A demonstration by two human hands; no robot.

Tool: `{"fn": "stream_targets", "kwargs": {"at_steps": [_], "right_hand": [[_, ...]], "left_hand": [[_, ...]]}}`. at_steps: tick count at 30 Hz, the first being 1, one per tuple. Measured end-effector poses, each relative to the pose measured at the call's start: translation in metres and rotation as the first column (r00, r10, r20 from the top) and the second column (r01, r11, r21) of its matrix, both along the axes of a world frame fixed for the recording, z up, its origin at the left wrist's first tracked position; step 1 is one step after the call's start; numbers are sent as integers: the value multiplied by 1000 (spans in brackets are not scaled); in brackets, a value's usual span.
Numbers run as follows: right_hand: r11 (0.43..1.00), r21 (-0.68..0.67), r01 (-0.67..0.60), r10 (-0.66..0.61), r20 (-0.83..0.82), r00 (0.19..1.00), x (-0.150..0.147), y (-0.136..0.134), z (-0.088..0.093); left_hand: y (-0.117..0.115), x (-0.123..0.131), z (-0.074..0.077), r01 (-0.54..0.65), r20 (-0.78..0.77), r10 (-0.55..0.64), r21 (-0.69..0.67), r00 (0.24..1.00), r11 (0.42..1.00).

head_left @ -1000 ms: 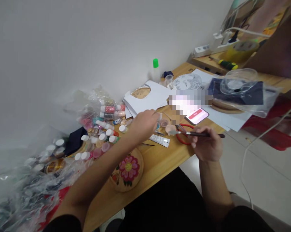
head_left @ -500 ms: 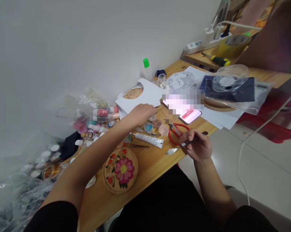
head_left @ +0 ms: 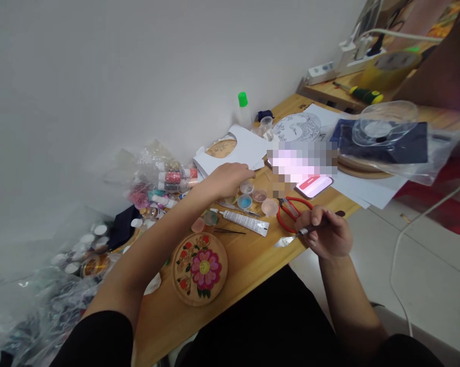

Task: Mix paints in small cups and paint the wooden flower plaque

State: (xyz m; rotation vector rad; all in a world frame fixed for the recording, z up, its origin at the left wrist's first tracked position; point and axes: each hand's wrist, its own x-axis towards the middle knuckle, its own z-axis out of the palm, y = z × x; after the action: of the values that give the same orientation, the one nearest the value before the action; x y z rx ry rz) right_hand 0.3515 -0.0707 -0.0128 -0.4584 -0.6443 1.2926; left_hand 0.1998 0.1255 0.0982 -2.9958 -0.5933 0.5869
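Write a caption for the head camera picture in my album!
The right hand holds a knife, the left hand is near little cups, and a flowery disc lies on the table.

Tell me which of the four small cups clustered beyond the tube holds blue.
The blue-filled cup, just below the whitish cup in the picture; only its contents are blue. The brownish cup and peach cup sit to its right.

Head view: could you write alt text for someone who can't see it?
A person's right hand holds a small spatula at a wooden table, the left hand near small cups. A round board painted with a pink flower lies nearby.
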Motion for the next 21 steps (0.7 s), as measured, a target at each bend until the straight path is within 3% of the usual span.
{"fn": "stream_targets", "kwargs": {"at_steps": [5, 10, 13, 16, 21], "right_hand": [[1000, 14, -11, 12, -10, 1000, 0, 0, 0], [999, 23, -33, 34, -30, 999, 0, -1, -1], [1000, 7, -12, 12, -27, 1000, 1, -1, -2], [1000, 1, 0, 0, -23, 1000, 1, 0, -2], [1000, 0, -29, 29, -11, 1000, 2, 0, -2]], "left_hand": [[-7, 6, -7, 76, -42, -76, -9, 996, 997], [-1, 8, -5, -7, -10, 6, -51, 1000, 999], [9, -1, 12, -64, 99, 80, -158, 992, 985], [18, -14, 41, -66, 202, 144, -346, 969, 936], [18, -32, 81, -99, 164, 187, -437, 969, 894]]}}
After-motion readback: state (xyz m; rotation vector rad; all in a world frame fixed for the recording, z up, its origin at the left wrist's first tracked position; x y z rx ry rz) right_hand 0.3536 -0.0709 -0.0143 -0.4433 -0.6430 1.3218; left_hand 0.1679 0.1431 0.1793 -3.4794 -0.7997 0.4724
